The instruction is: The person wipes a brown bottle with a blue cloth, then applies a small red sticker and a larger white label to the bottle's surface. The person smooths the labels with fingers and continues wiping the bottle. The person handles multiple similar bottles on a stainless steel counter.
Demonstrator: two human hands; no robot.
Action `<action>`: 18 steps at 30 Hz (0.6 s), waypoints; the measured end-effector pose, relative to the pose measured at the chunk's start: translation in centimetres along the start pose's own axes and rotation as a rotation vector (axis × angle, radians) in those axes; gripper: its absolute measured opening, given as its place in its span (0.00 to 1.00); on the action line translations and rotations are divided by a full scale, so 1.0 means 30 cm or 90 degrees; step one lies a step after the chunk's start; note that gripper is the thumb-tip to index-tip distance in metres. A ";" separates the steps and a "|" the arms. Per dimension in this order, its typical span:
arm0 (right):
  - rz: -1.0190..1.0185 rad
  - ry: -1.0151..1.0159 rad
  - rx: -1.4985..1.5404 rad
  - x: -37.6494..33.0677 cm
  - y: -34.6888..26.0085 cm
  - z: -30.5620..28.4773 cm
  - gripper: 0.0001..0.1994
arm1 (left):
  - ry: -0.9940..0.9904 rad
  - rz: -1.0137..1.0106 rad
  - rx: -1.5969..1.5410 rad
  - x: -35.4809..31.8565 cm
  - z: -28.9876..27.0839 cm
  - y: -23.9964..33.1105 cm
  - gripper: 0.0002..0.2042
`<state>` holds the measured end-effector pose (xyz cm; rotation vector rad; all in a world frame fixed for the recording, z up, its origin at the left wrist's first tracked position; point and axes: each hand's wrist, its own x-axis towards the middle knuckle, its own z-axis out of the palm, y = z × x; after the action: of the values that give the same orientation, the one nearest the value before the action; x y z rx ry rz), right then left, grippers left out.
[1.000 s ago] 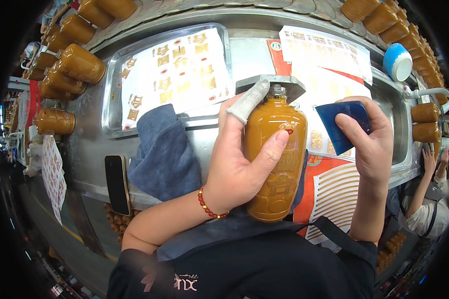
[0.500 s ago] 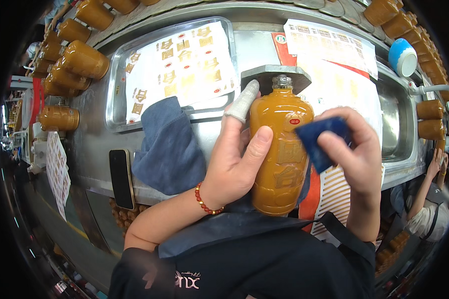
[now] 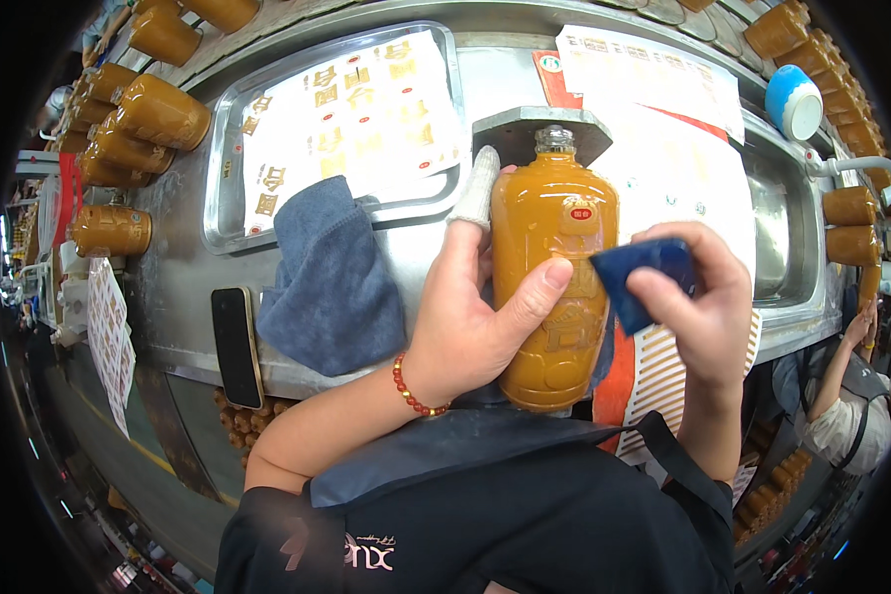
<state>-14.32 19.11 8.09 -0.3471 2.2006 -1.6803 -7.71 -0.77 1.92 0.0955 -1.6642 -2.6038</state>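
A glossy amber-brown bottle [image 3: 564, 238] with a clear glass neck, a small red oval sticker and raised characters leans neck-away against a grey metal block [image 3: 594, 134]. My left hand [image 3: 480, 307] grips it from the left, thumb across its front; a whitish finger cover [image 3: 477, 188] sleeves one finger. Pinched between my right thumb and fingers is a small flat dark blue pad [image 3: 639, 282], close to the bottle's right side; whether it touches the glass I cannot tell. My right hand [image 3: 708, 307] partly hides the pad.
Left of the bottle are a crumpled blue-grey cloth [image 3: 332, 287], a phone [image 3: 237, 346] and a metal tray [image 3: 218, 188] with a sticker sheet [image 3: 356, 119]. More sheets [image 3: 653, 79] lie right, beside a sink [image 3: 812, 282] and blue-white cup [image 3: 794, 102]. Brown bottles [image 3: 163, 111] stand around; another person [image 3: 851, 396] is far right.
My left thumb has slid further over the bottle's front. The blue pad stays in my right hand, slightly tilted. The whole view has shifted a little.
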 end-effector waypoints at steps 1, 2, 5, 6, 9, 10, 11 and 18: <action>-0.001 0.043 0.001 0.017 0.013 -0.015 0.12 | -0.002 -0.011 -0.013 -0.001 0.000 0.000 0.42; -0.003 0.085 0.002 0.034 0.023 -0.029 0.11 | -0.003 -0.021 -0.027 -0.003 -0.001 0.001 0.45; -0.263 0.122 -0.260 0.035 0.001 -0.037 0.13 | -0.047 0.084 0.216 -0.030 -0.063 -0.014 0.55; -0.397 0.080 -0.344 0.022 0.003 -0.034 0.15 | -0.069 0.134 0.314 -0.047 -0.090 -0.029 0.62; -0.549 -0.050 -0.551 -0.077 -0.060 0.031 0.17 | -0.139 0.254 0.494 -0.092 -0.126 -0.014 0.71; -0.539 -0.107 -0.544 -0.098 -0.084 0.037 0.17 | -0.163 0.286 0.537 -0.114 -0.128 -0.003 0.71; -0.495 -0.184 -0.514 -0.079 -0.109 0.029 0.16 | -0.191 0.258 0.537 -0.134 -0.134 -0.004 0.71; -0.587 -0.036 -0.630 0.065 -0.164 0.024 0.20 | -0.147 0.325 0.493 -0.148 -0.138 -0.088 0.60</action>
<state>-15.88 16.40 12.42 -1.8222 2.8613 -0.6214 -2.99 -3.06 -2.10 -0.5407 -2.2944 -1.5568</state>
